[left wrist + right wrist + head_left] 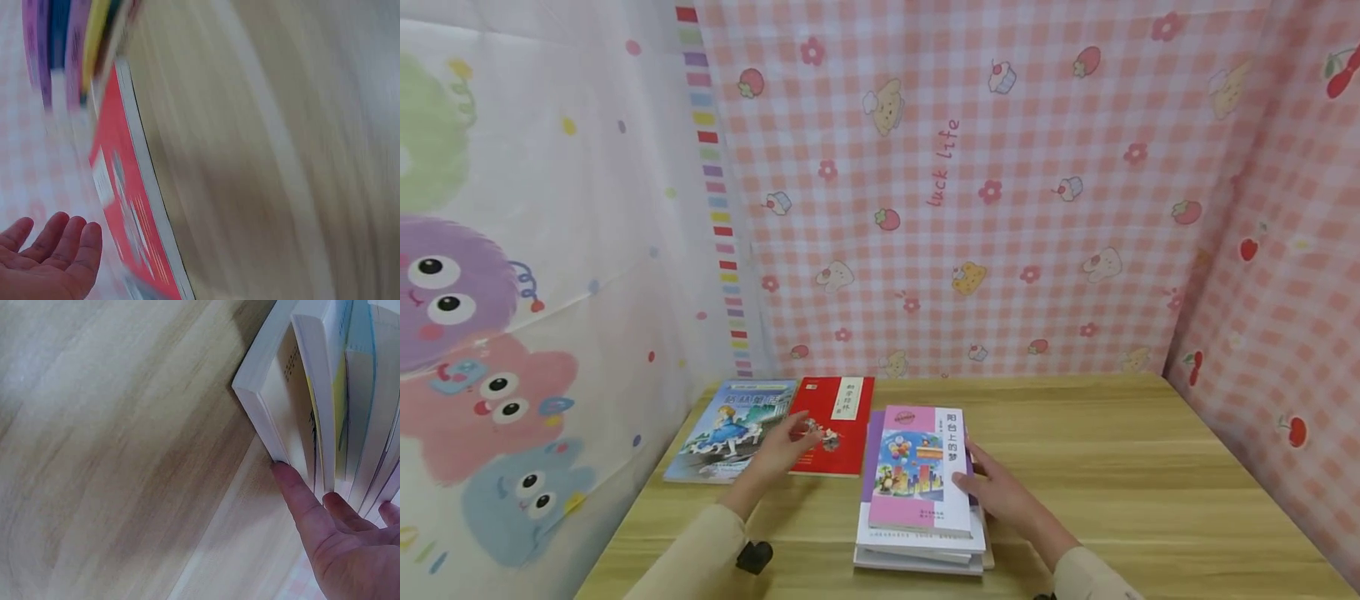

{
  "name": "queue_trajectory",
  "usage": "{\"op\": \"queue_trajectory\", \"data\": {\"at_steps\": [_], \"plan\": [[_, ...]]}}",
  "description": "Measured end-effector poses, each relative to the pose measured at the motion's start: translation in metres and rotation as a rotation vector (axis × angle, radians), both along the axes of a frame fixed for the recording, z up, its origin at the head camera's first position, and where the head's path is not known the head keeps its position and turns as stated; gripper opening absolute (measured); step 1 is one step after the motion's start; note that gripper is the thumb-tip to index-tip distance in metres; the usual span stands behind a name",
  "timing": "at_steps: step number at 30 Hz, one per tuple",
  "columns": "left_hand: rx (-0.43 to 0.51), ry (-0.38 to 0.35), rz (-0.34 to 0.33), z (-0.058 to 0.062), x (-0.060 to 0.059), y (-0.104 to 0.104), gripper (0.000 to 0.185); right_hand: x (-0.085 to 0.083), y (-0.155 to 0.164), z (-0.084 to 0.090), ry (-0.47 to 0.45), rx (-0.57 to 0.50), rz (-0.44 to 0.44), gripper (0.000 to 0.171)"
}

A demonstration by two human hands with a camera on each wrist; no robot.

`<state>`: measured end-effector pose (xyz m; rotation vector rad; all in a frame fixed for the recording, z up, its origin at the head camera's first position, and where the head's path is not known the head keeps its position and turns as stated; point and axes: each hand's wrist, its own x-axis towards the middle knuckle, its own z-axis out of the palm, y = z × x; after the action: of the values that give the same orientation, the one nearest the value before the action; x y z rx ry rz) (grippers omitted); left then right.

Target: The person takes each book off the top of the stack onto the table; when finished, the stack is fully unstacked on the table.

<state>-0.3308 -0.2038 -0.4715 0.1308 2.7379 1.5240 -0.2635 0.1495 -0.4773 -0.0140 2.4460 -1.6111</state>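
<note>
My left hand (781, 450) hovers over the red book (842, 446), its fingers spread and nothing held. In the left wrist view the palm and slightly bent fingers (87, 247) show beside that red book (134, 219). A blue-covered book (730, 425) with a girl in a blue dress lies just left of it. My right hand (1003, 493) rests against the right side of a stack of several books. On top of the stack is a pink and white book (913, 479). In the right wrist view, extended fingers (306, 509) touch the edges of the stacked books (369, 412).
The stack stands on a wood-grain table (1097, 483), right of the red book. A small black object (754, 557) shows by the left sleeve. Behind the table hangs a pink checked cloth (970, 233); a white cloth with cartoon figures (587, 292) hangs at left.
</note>
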Motion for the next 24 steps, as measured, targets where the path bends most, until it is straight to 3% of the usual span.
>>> {"op": "queue_trajectory", "data": {"at_steps": [5, 11, 17, 24], "plan": [[0.060, 0.000, -0.031, -0.005, 0.012, 0.035, 0.062, 0.000, 0.001, 0.003, 0.001, -0.002, 0.011, 0.068], [0.099, -0.071, -0.059, -0.010, 0.024, 0.062, 0.068, 0.000, 0.001, 0.003, -0.003, 0.003, 0.027, 0.068], [0.148, -0.089, -0.143, -0.016, 0.029, 0.076, 0.070, -0.001, 0.000, 0.001, -0.003, 0.027, 0.023, 0.069], [0.112, -0.130, -0.117, -0.017, 0.030, 0.081, 0.075, 0.001, -0.005, 0.004, 0.033, 0.041, 0.049, 0.069]]}}
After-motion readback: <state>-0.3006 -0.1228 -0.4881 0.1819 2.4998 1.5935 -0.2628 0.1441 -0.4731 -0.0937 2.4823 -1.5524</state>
